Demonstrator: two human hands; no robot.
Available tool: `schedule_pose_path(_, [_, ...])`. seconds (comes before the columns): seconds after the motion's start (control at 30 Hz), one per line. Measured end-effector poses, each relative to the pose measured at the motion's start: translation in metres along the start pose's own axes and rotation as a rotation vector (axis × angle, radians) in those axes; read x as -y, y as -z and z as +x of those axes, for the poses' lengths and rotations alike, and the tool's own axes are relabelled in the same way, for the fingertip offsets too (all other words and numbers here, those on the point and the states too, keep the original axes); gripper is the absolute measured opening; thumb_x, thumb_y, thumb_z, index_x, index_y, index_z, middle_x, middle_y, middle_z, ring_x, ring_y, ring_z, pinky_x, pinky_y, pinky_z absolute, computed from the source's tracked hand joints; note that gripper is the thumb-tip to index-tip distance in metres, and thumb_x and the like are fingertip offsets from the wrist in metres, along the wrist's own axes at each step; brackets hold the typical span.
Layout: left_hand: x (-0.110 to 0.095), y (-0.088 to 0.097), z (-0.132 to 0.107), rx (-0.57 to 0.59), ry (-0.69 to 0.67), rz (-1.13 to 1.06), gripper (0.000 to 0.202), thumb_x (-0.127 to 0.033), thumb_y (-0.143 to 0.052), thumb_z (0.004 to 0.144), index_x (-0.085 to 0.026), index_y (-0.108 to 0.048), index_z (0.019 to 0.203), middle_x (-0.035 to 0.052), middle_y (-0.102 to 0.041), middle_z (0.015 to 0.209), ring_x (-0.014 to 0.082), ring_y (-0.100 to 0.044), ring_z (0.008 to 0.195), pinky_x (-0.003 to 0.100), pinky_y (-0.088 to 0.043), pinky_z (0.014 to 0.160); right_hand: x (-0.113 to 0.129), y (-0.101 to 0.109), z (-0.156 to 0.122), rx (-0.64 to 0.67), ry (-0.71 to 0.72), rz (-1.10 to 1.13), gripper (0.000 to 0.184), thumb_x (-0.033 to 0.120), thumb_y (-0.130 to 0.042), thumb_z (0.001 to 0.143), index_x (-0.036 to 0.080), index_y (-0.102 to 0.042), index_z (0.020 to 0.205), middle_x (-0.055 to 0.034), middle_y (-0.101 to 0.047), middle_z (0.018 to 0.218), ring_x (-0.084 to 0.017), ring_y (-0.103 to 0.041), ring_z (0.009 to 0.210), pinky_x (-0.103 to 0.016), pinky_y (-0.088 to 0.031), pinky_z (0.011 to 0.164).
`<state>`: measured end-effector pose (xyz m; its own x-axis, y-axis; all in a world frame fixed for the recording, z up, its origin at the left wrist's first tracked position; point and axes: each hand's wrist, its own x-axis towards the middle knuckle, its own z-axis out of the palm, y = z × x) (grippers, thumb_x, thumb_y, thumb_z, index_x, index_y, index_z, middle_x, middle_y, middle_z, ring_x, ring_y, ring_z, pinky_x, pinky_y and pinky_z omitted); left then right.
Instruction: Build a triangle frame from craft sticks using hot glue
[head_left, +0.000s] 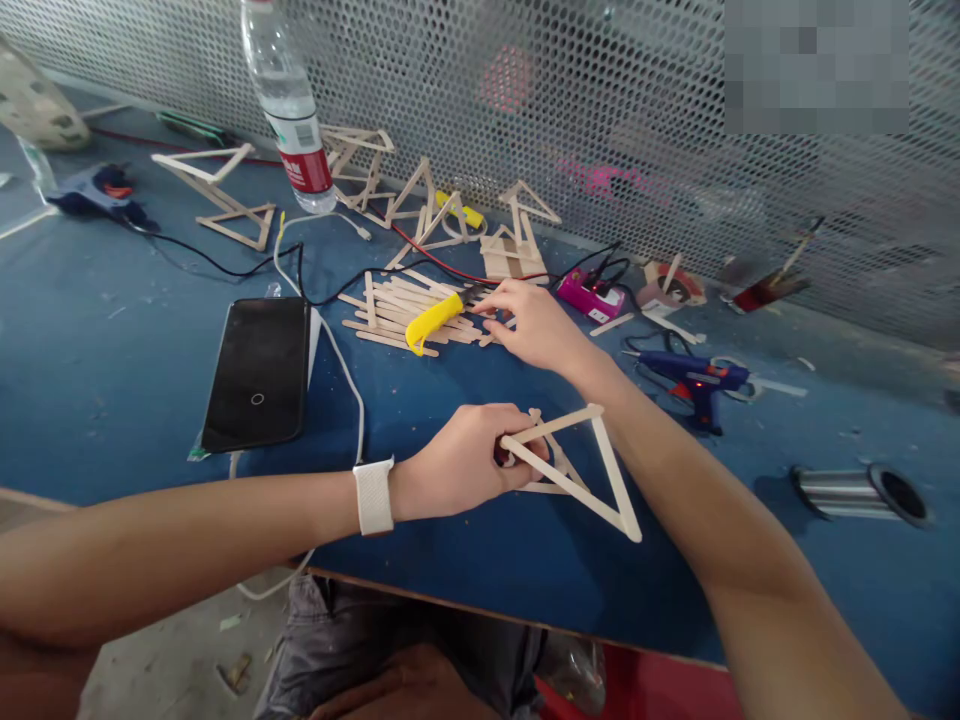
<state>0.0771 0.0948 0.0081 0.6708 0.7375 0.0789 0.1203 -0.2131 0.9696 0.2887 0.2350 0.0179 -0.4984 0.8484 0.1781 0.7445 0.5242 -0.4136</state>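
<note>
My left hand point(472, 455) is closed round one corner of a frame of wooden craft sticks point(619, 475), holding it just over the front of the table. Two triangles of sticks show in that frame; the gripped corner is partly hidden by my fingers. Further back, my right hand point(536, 325) reaches to the right end of a loose pile of craft sticks point(390, 318), thumb and fingers apart. A yellow utility knife point(433, 322) lies across the pile, its tip close to my right fingertips.
Behind the pile stand several stick frames point(427, 215) and a water bottle point(292, 130). A phone point(259, 375) with a white cable lies left. On the right are a blue glue gun point(697, 385), a pink power box point(591, 295) and a metal cylinder point(847, 492). Perforated metal panel point(450, 90) closes the back.
</note>
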Motion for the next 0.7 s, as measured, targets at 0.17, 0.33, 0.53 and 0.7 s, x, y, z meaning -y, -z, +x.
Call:
schedule_pose_path(0.17, [-0.002,0.001,0.000,0.020,-0.019,0.064,0.010,-0.012,-0.088,0.096,-0.021,-0.083,0.095,-0.0016,-0.073,0.091,0.0133,-0.065,0.076,0.026,-0.051,0.074,0.013,0.000,-0.004,0.043,0.053,0.049,0.026,0.036,-0.078,0.112,0.023,-0.094,0.127,-0.0147,-0.086,0.127,-0.033,-0.078,0.116,-0.048,-0.061,0.106])
schedule_pose_path(0.33, [-0.003,0.003,0.000,0.046,-0.041,0.194,0.013,-0.020,-0.091,0.101,-0.021,-0.080,0.096,-0.0010,-0.072,0.093,0.0132,-0.063,0.075,0.028,-0.052,0.075,0.015,0.001,-0.003,0.075,0.056,0.057,0.025,0.033,-0.076,0.112,0.021,-0.095,0.121,-0.0168,-0.088,0.125,-0.037,-0.077,0.121,-0.053,-0.058,0.111])
schedule_pose_path(0.53, [-0.007,0.004,-0.002,0.125,-0.107,0.478,0.029,-0.036,-0.098,0.098,-0.020,-0.079,0.113,0.0092,-0.079,0.119,0.0291,-0.079,0.112,0.041,-0.066,0.105,0.011,0.030,-0.009,0.161,0.042,0.153,0.027,0.041,-0.085,0.105,0.022,-0.096,0.122,-0.0129,-0.091,0.123,-0.029,-0.081,0.108,-0.041,-0.061,0.093])
schedule_pose_path(0.7, [-0.012,0.014,0.001,0.084,-0.084,0.764,0.029,-0.015,-0.073,0.101,-0.013,-0.078,0.129,0.0171,-0.080,0.130,0.0366,-0.075,0.123,0.053,-0.065,0.117,0.010,0.053,-0.015,0.238,0.034,0.179,0.030,0.045,-0.085,0.105,0.021,-0.096,0.119,-0.0119,-0.093,0.118,-0.026,-0.081,0.100,-0.041,-0.060,0.089])
